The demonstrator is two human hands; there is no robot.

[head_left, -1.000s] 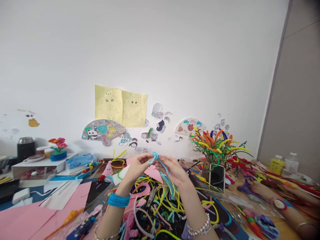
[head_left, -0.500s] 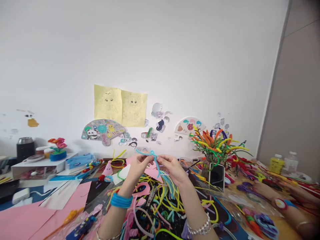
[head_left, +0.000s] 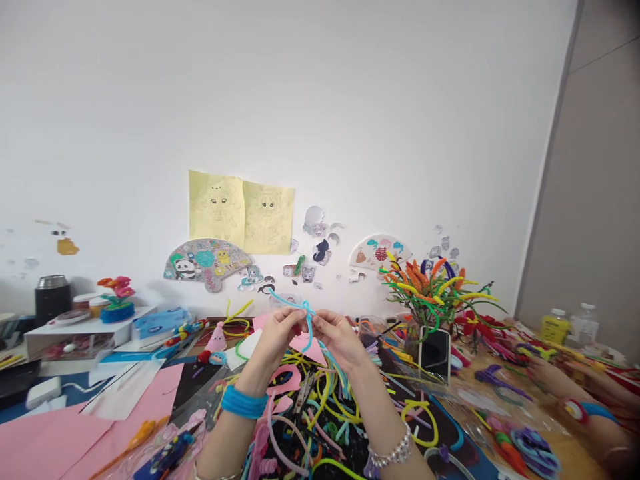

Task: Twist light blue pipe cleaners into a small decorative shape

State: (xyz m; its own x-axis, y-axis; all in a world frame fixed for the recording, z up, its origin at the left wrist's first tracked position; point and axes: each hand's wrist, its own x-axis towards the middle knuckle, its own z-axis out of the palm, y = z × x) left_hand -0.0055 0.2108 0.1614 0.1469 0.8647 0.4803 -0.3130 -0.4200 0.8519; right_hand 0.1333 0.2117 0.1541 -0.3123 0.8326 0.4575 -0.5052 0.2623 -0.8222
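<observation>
Above the cluttered bench point(head_left: 573, 455), left hand point(head_left: 279, 333) and right hand point(head_left: 341, 339) both pinch a looped blue pipe cleaner point(head_left: 309, 323), likely light, soft and bendable, best held near its crossing.

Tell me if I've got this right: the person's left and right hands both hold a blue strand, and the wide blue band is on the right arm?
One slip: the blue band is on the left arm, not the right, as the head view shows. The left hand and right hand do both hold the blue strand.
</observation>
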